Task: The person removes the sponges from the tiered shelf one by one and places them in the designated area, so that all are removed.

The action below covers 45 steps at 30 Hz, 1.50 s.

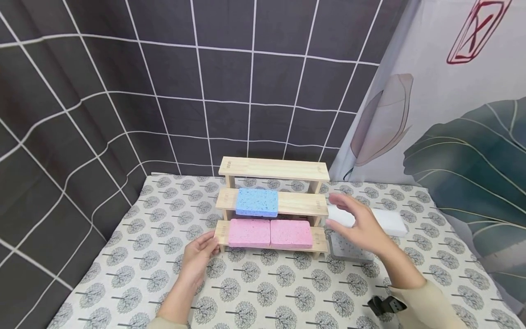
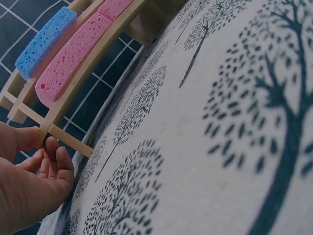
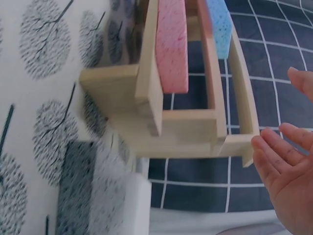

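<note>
A three-step wooden rack stands on the table. On its middle step lies a blue sponge, left of centre. Two pink sponges, a left one and a right one, sit side by side on the lowest step. My left hand pinches the left end of that lowest step between thumb and fingers, as the left wrist view shows. Beside the rack's right end is my right hand, holding nothing, its fingers apart from the thumb. In the right wrist view its fingertips appear close to the wood; contact is unclear.
Right of the rack, partly behind my right hand, lie a grey slab and a white block. A tree-patterned cloth covers the table. A dark gridded curtain hangs behind, with a pale printed one at right.
</note>
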Motion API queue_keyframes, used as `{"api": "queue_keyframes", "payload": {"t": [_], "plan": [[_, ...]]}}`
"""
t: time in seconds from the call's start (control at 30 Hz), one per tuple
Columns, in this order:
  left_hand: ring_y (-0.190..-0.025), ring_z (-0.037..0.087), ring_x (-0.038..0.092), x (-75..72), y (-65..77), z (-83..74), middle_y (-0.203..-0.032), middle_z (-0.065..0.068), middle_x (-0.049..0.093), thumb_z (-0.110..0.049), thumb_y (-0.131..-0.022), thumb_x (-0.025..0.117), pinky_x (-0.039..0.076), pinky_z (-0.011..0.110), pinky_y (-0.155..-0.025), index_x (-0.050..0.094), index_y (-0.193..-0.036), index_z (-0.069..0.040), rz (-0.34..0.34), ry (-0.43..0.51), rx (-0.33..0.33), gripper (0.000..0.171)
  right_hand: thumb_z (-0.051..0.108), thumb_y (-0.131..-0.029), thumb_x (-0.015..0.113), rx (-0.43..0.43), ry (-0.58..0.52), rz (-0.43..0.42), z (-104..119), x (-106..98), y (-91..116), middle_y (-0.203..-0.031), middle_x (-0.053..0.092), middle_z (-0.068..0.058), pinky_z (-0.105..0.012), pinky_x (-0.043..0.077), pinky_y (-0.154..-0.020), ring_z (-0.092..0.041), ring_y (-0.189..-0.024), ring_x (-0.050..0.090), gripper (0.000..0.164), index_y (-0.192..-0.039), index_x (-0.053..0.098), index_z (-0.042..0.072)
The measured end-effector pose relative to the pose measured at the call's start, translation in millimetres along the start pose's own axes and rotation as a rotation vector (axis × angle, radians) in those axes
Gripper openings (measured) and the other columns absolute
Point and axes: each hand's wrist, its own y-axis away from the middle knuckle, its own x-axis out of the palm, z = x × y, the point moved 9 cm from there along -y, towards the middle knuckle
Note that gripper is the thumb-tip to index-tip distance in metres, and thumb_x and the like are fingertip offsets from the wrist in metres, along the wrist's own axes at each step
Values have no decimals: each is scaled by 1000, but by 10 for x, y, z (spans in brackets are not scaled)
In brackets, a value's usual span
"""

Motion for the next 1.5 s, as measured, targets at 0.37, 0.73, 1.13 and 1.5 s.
{"api": "queue_keyframes", "payload": {"t": [0.37,0.73,1.13,1.5], "plan": [[-90,16,63,19,1,-2,-113,18,67,-1,-100,58,58,21,-79,52,-136,11,2,4,-4,39,17,-84,82,-1,49,15,145,135,-169,-132,62,-16,-44,51,-103,-33,-119,60,63,-138,55,0],[-90,17,62,18,-16,10,-112,18,67,-2,-100,58,58,21,-80,52,-136,10,-3,-3,-8,39,18,-85,81,-11,14,35,248,266,-289,-133,61,-17,-55,50,-103,-34,-122,57,62,-138,55,2],[-90,17,63,-10,-4,18,-113,18,66,-2,-99,59,58,21,-80,53,-136,10,-5,1,-10,39,25,-85,81,37,26,70,286,433,-395,-137,59,-16,-62,42,-106,-35,-125,54,66,-141,54,5],[-90,16,63,-12,9,-10,-115,19,66,-4,-100,59,58,22,-81,52,-137,9,1,-7,-7,40,31,-87,79,32,57,104,300,541,-488,-143,55,-16,-66,40,-107,-37,-130,52,68,-144,52,5]]}}
